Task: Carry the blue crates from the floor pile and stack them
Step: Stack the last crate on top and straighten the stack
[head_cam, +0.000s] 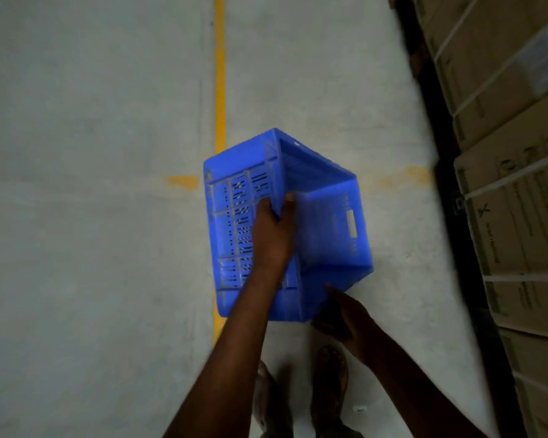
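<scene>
A blue plastic crate [326,222] with slotted walls hangs tilted above the grey floor in the middle of the view, its open side turned to the right. My left hand [274,232] grips the crate's upper rim, fingers curled over the edge. My right hand [345,317] is at the crate's near lower corner with fingers stretched out, touching or just under it; the contact is blurred. No other crates or stack show in this view.
A yellow floor line [220,74] runs away from me, with short yellow cross marks [182,181] beside the crate. Strapped cardboard boxes [513,200] are stacked along the right edge. My sandalled feet [329,384] stand below the crate.
</scene>
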`<action>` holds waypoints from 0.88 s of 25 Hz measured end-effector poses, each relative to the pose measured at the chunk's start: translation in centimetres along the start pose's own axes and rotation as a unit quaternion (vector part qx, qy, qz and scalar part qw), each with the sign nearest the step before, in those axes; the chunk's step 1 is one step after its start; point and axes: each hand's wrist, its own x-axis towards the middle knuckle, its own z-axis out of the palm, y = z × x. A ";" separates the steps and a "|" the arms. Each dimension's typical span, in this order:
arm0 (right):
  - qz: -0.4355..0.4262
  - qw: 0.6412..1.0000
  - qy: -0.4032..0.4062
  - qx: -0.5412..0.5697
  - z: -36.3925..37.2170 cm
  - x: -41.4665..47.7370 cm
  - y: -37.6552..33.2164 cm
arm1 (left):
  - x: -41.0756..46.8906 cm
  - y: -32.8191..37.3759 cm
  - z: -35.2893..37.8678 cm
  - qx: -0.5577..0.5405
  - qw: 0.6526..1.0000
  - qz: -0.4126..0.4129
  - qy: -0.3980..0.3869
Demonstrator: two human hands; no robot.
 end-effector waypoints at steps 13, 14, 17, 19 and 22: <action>-0.107 0.985 -0.022 -0.131 8.1 -15.8 -7.0 | -17.1 29.2 -21.1 0.160 0.967 0.190 0.063; -0.103 0.988 -0.049 -0.108 8.7 -16.7 -7.2 | -17.8 30.3 -22.7 0.146 0.969 0.189 0.068; -0.163 0.978 -0.072 -0.110 8.6 -18.4 -7.7 | -19.6 32.1 -27.2 0.105 0.973 0.191 0.075; -0.205 0.967 -0.105 -0.107 8.0 -19.0 -7.9 | -20.3 32.7 -29.9 0.087 0.978 0.174 0.074; -0.194 0.973 -0.063 -0.110 8.8 -25.0 -10.4 | -20.7 32.5 -35.1 0.067 0.986 0.137 0.074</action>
